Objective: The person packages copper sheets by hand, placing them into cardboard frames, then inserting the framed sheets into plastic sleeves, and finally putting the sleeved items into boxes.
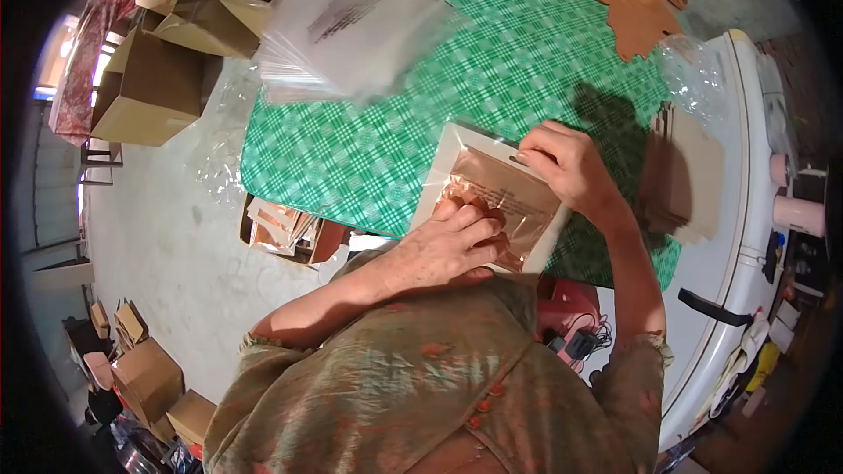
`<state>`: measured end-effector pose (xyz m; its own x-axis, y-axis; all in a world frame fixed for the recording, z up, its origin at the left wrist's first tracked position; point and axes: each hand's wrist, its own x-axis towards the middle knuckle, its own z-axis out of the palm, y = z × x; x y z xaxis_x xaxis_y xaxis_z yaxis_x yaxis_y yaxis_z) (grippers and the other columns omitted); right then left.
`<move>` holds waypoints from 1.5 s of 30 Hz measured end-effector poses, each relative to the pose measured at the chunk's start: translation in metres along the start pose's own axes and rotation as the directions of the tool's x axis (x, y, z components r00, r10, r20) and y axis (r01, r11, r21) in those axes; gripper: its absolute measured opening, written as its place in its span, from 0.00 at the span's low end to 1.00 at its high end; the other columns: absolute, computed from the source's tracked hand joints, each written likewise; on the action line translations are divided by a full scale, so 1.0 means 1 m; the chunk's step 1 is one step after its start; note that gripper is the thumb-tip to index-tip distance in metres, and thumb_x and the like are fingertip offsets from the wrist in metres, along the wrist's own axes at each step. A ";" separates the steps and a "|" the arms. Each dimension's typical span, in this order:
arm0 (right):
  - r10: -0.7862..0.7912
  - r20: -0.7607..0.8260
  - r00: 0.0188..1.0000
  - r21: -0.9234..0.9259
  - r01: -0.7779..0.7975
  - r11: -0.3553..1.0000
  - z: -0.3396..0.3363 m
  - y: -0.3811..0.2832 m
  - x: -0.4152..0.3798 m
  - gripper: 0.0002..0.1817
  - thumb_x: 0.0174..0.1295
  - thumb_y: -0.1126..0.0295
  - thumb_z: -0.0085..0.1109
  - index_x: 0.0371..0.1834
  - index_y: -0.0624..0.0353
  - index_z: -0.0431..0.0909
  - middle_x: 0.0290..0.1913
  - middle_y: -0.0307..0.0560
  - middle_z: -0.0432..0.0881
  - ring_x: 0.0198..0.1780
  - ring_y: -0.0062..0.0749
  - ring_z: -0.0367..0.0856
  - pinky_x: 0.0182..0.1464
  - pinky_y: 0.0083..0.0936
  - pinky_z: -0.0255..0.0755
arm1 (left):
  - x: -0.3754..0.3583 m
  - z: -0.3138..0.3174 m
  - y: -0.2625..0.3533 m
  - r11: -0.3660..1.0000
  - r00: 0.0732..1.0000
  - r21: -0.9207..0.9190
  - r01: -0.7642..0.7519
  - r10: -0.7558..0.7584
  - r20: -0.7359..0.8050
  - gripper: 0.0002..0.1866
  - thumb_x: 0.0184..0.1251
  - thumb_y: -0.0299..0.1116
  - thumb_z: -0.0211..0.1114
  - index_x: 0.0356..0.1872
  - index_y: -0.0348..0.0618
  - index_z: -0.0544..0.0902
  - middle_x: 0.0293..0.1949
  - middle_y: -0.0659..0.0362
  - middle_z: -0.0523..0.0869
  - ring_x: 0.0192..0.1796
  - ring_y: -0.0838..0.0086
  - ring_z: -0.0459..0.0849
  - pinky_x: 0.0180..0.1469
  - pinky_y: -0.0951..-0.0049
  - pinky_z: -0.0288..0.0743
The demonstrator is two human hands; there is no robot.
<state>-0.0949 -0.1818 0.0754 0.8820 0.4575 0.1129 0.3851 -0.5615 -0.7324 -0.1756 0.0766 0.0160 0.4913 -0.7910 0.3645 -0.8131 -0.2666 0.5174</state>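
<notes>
A flat packet (500, 177) lies at the near edge of the green checked tablecloth, close to my body. It has a pale card border and shiny copper-coloured material under clear plastic, with small dark print. My left hand (461, 241) rests on its lower left part, fingers curled against the surface; the fingertips are partly hidden. At the top right corner, the fingers of my right hand (571, 167) pinch the packet's edge near a small slot in the card.
A stack of clear plastic bags (360, 31) lies at the upper left of the table. Copper-coloured pieces (645, 13) lie at the far right, and pale cards (680, 171) at the right edge. Cardboard boxes (149, 83) stand left; an open box (294, 233) sits below the table edge.
</notes>
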 end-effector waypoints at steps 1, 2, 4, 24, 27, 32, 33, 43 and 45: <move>-0.025 -0.027 0.999 0.001 0.025 1.000 0.004 0.002 0.000 0.07 0.71 0.72 0.65 0.40 0.65 0.81 0.33 0.57 0.80 0.36 0.51 0.83 0.39 0.42 0.74 | 0.000 0.001 0.000 1.000 1.000 -0.009 0.004 -0.004 0.001 0.26 0.62 0.43 0.78 0.62 0.50 0.88 0.64 0.60 0.82 0.66 0.62 0.76 0.67 0.53 0.70; -0.012 -0.047 0.999 -0.033 0.011 0.999 0.008 0.002 -0.001 0.06 0.71 0.72 0.65 0.40 0.65 0.81 0.33 0.58 0.80 0.36 0.51 0.82 0.39 0.42 0.74 | -0.001 0.002 -0.001 1.000 1.000 -0.020 0.008 -0.008 0.002 0.26 0.62 0.43 0.79 0.61 0.50 0.88 0.64 0.60 0.82 0.65 0.62 0.76 0.67 0.54 0.70; 0.019 -0.090 0.996 -0.106 -0.028 0.994 0.013 0.001 -0.005 0.06 0.72 0.73 0.64 0.40 0.66 0.81 0.32 0.59 0.80 0.35 0.52 0.82 0.38 0.43 0.74 | -0.002 0.003 -0.001 1.000 1.000 -0.023 0.010 -0.010 0.000 0.26 0.62 0.43 0.79 0.61 0.50 0.89 0.64 0.60 0.82 0.65 0.62 0.76 0.67 0.54 0.70; -0.035 -0.079 0.996 -0.471 -0.006 0.882 0.044 -0.020 0.038 0.12 0.75 0.59 0.65 0.39 0.55 0.82 0.47 0.45 0.88 0.49 0.47 0.87 0.49 0.43 0.84 | 0.003 -0.001 0.001 0.999 1.000 -0.033 0.029 -0.029 -0.004 0.26 0.60 0.40 0.83 0.60 0.49 0.88 0.64 0.58 0.82 0.66 0.58 0.78 0.64 0.51 0.73; -0.287 -0.314 0.905 -0.457 0.121 0.881 0.036 -0.024 0.022 0.09 0.69 0.64 0.69 0.42 0.57 0.83 0.44 0.46 0.86 0.47 0.47 0.85 0.48 0.42 0.82 | 0.006 -0.006 0.004 0.997 0.998 -0.036 0.062 -0.063 -0.011 0.26 0.60 0.39 0.83 0.60 0.49 0.88 0.64 0.57 0.82 0.64 0.58 0.79 0.64 0.53 0.74; -0.362 -0.395 0.844 -0.471 0.152 0.869 0.037 -0.034 -0.065 0.09 0.63 0.73 0.71 0.44 0.62 0.84 0.39 0.49 0.83 0.41 0.49 0.82 0.45 0.42 0.79 | 0.024 -0.012 -0.007 0.994 0.996 0.055 0.094 -0.094 0.002 0.29 0.61 0.41 0.80 0.64 0.45 0.86 0.60 0.54 0.83 0.62 0.54 0.80 0.64 0.53 0.76; -0.331 -0.312 0.890 -0.500 0.143 0.854 0.046 -0.034 -0.088 0.11 0.62 0.73 0.71 0.45 0.63 0.84 0.40 0.49 0.84 0.41 0.49 0.83 0.46 0.43 0.80 | 0.030 -0.013 -0.011 0.993 0.996 0.066 0.095 -0.095 -0.002 0.30 0.62 0.41 0.80 0.65 0.45 0.86 0.59 0.54 0.83 0.62 0.54 0.80 0.63 0.54 0.77; -0.224 -0.321 0.920 -0.525 0.024 0.850 0.111 -0.045 -0.126 0.24 0.62 0.68 0.71 0.61 0.66 0.86 0.60 0.54 0.87 0.64 0.51 0.85 0.67 0.47 0.79 | 0.064 -0.021 -0.028 0.984 0.999 0.176 0.003 0.005 -0.049 0.29 0.63 0.43 0.79 0.65 0.43 0.87 0.49 0.55 0.81 0.51 0.55 0.83 0.54 0.57 0.80; -0.256 -0.334 0.907 -0.556 0.030 0.831 0.123 -0.034 -0.125 0.22 0.64 0.66 0.69 0.59 0.66 0.87 0.59 0.54 0.88 0.62 0.49 0.86 0.67 0.49 0.79 | 0.063 -0.021 -0.033 0.988 0.998 0.157 0.005 0.004 -0.061 0.29 0.63 0.43 0.79 0.63 0.44 0.87 0.49 0.55 0.82 0.51 0.55 0.83 0.53 0.57 0.80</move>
<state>-0.2514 -0.1350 0.0043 0.7921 0.3291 0.5141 0.4977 -0.8358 -0.2318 -0.1111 0.0471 0.0386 0.5060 -0.7569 0.4137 -0.8494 -0.3538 0.3917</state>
